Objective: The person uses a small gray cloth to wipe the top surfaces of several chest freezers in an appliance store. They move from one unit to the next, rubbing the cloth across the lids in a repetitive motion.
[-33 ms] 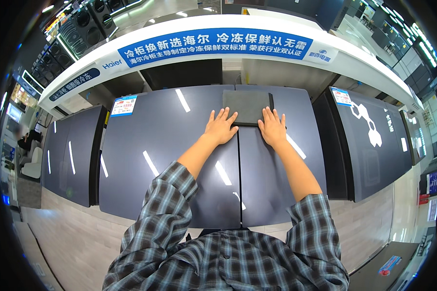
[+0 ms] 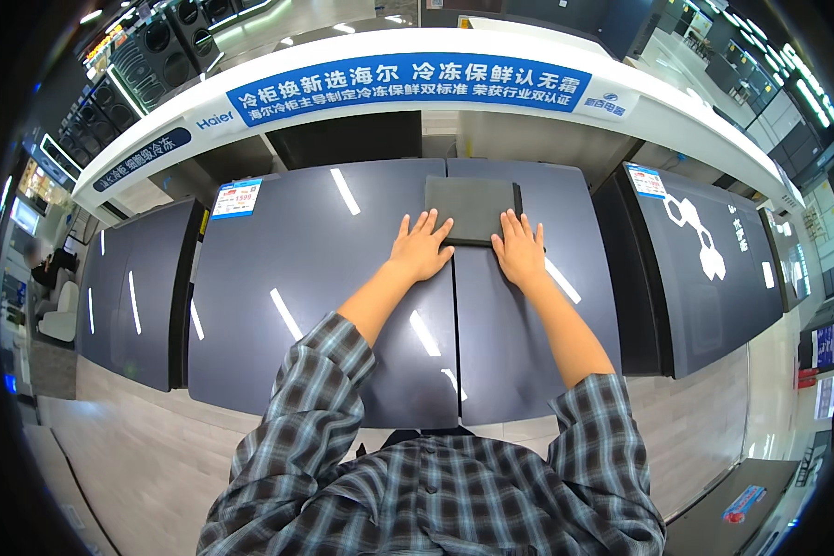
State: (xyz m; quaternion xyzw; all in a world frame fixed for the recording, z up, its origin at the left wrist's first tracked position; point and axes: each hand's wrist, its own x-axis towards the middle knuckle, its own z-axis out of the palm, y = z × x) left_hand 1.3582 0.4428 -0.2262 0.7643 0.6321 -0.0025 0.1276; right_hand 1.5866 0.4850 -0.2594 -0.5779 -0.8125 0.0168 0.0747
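Note:
A flat, dark grey rectangular thing that looks like a notebook [image 2: 471, 208] lies across the seam of two glossy blue-grey lids [image 2: 343, 250] on a chest freezer. A black strip shows along its right edge. My left hand [image 2: 421, 250] lies palm down at its lower left corner, fingers spread, fingertips at its edge. At the lower right corner, my right hand [image 2: 522, 250] rests in the same way, fingers stretched forward. Neither hand is wrapped around anything. Both forearms reach forward from rolled-up plaid sleeves.
Another dark freezer [image 2: 134, 296] stands at the left, and one with white graphics [image 2: 704, 269] at the right. A curved white display frame with a blue banner [image 2: 408, 90] arches across the far side. Price cards [image 2: 236, 197] sit on the lids. A person [image 2: 54, 264] sits far left.
The view has shifted very slightly. My hands and the notebook-like thing hold the same places against each other.

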